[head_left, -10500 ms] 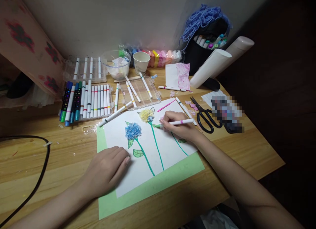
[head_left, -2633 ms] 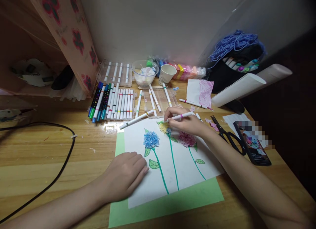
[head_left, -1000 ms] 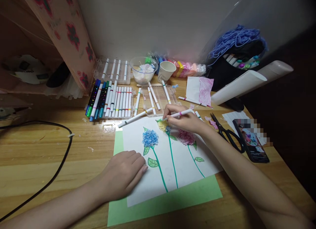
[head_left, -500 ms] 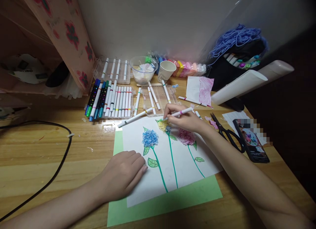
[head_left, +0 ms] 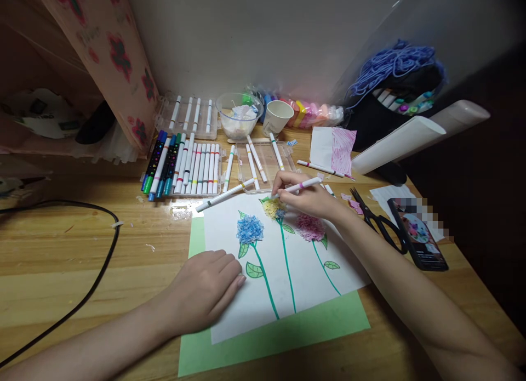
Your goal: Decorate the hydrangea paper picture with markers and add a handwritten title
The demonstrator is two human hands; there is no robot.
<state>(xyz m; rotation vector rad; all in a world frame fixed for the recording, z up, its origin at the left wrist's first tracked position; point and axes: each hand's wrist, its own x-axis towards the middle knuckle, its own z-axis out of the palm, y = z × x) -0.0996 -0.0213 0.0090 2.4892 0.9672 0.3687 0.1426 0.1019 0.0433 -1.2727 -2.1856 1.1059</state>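
Observation:
A white sheet of paper (head_left: 255,293) with three flowers on green drawn stems lies over a green sheet (head_left: 312,337). Blue (head_left: 250,229), yellow-and-blue (head_left: 273,209) and pink (head_left: 311,227) textured heads top the stems. My right hand (head_left: 304,197) grips a white felt-tip marker (head_left: 302,186) with a pinkish-purple band. Its tip is at the upper edge of the yellow head, beside a small green leaf; my fingers partly hide it. Palm down, my left hand (head_left: 211,285) rests on the white sheet's left edge, fingers lying on the paper and holding nothing.
Marker cases (head_left: 201,170) and loose markers sit behind the paper, with a clear bowl (head_left: 238,118) and paper cup (head_left: 278,118) beyond. Black scissors (head_left: 380,225) and a phone (head_left: 417,233) lie at right. A black cable (head_left: 107,266) curves across the left.
My right hand and the marker have shifted very slightly at the yellow flower head. My left hand and the paper look unmoved.

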